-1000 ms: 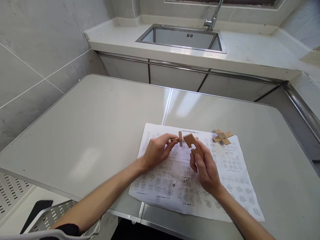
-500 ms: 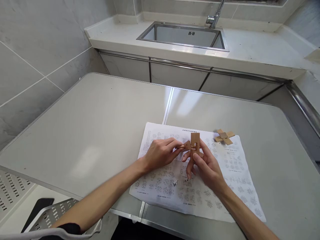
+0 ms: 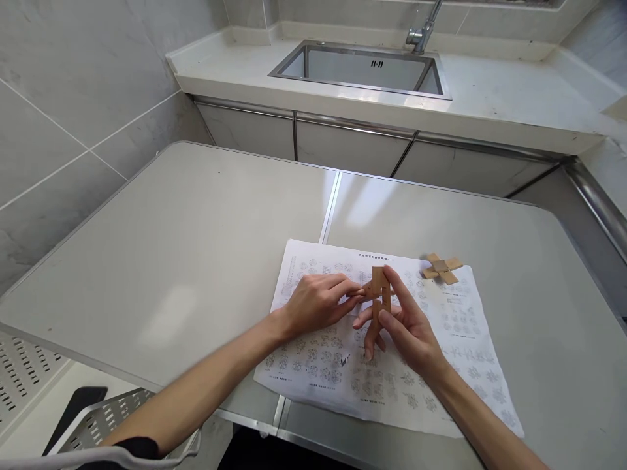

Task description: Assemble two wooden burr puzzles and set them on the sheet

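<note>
Left hand point(image 3: 318, 301): fingertips pinched on a small wooden puzzle piece point(image 3: 365, 289), pressing it sideways into the slotted piece.
Right hand point(image 3: 399, 323): thumb and fingers clamped around the upright slotted wooden piece point(image 3: 380, 287), held just above the sheet.
Instruction sheet point(image 3: 455, 339): printed with diagrams, lying flat on the worktop point(image 3: 196, 235) under both hands.
Wooden cross assembly point(image 3: 441, 267): resting on the sheet's far right corner, well apart from the hands.
Behind: sink point(image 3: 362, 68) and tap point(image 3: 422, 29).
Risk: the small piece looks only lightly pinched; a skewed push could jam it in the slot or let it slip onto the sheet.
</note>
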